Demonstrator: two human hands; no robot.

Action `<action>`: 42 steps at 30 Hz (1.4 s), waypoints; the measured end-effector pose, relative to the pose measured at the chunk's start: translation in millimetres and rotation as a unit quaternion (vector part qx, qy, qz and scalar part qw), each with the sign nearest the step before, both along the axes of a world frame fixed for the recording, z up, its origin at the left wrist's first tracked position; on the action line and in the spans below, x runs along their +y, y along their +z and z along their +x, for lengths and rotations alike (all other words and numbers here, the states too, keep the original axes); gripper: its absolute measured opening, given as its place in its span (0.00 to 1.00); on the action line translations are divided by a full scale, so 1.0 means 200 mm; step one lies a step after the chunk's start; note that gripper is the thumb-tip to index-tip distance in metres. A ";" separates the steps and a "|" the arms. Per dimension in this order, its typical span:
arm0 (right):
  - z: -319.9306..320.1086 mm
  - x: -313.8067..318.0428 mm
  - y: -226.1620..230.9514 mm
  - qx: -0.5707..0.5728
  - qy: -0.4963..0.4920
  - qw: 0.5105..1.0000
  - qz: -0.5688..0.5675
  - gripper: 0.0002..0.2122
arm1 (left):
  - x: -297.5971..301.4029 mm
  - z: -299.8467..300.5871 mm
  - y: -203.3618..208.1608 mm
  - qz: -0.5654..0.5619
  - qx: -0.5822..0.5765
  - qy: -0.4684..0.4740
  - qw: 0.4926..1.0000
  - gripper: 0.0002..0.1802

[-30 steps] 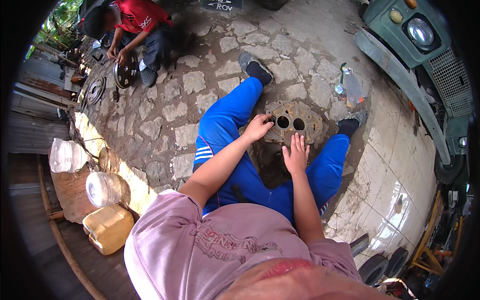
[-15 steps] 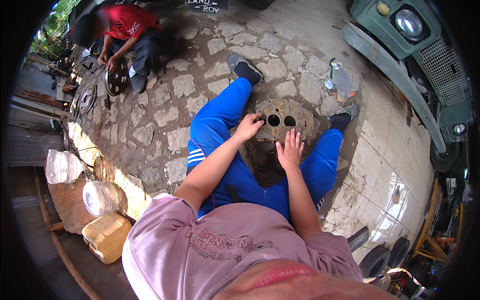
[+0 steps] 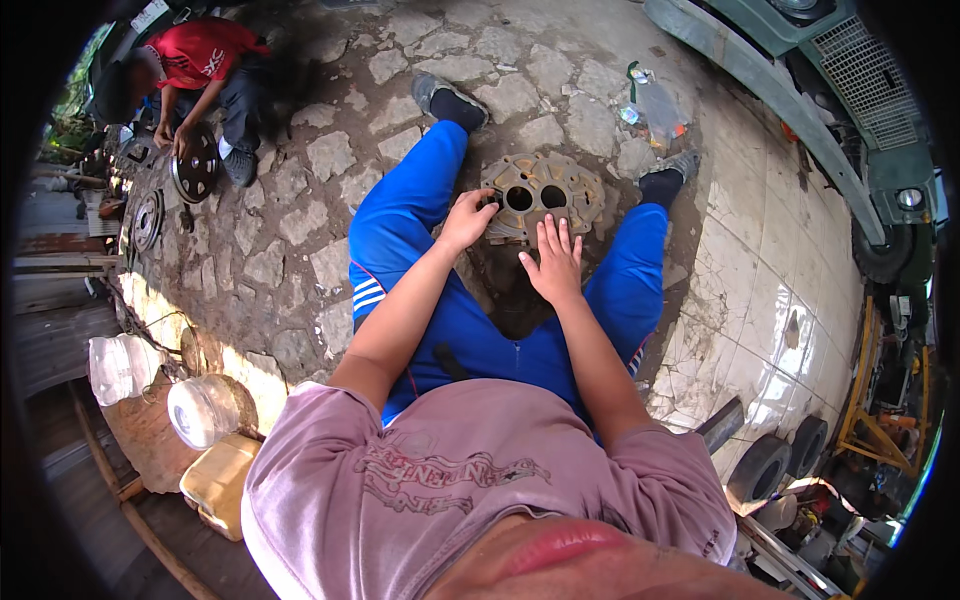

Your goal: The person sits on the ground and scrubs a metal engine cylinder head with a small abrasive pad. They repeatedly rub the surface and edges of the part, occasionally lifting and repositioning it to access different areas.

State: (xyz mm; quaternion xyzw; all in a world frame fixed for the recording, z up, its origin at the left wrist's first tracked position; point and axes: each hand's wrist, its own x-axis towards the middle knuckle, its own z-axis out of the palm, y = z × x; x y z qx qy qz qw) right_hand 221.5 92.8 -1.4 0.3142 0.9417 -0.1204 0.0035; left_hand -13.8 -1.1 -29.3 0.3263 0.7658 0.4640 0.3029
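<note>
Between my spread legs a flat, brown, dirty metal casting point(image 3: 536, 208) lies on the ground. Two large round dark holes go through its middle, and smaller bolt holes run along its rim. My left hand point(image 3: 466, 220) is at the casting's left side, its fingers and thumb bent around the edge beside the left hole. Whether a small part sits in that grip is hidden. My right hand point(image 3: 556, 264) lies flat on the near edge, below the right hole, with fingers stretched and thumb out to the left.
At the far left a person in a red shirt point(image 3: 205, 50) crouches, hands on a round metal disc point(image 3: 195, 163). Another disc point(image 3: 148, 220) lies nearby. Clear plastic containers point(image 3: 205, 410) and a yellow jerrycan point(image 3: 222, 485) stand left. A green vehicle's bumper point(image 3: 780, 110) and tyres point(image 3: 760, 468) are right.
The whole view has shifted, so the casting and the legs appear farther left and higher. My right thumb is spread wider. My left hand stays at the casting's left edge.
</note>
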 end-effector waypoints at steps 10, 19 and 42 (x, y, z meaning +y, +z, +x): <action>-0.02 0.07 -0.04 0.012 -0.067 0.998 0.010 0.36 | 0.00 -0.01 -0.01 0.015 0.026 -0.001 1.000 0.27; -0.01 0.03 -0.02 -0.012 -0.001 1.000 0.004 0.35 | -0.01 0.01 0.06 0.006 0.000 0.003 1.000 0.29; -0.03 0.04 0.01 -0.025 -0.026 0.999 0.020 0.31 | 0.00 0.02 0.05 0.001 0.005 0.010 1.000 0.26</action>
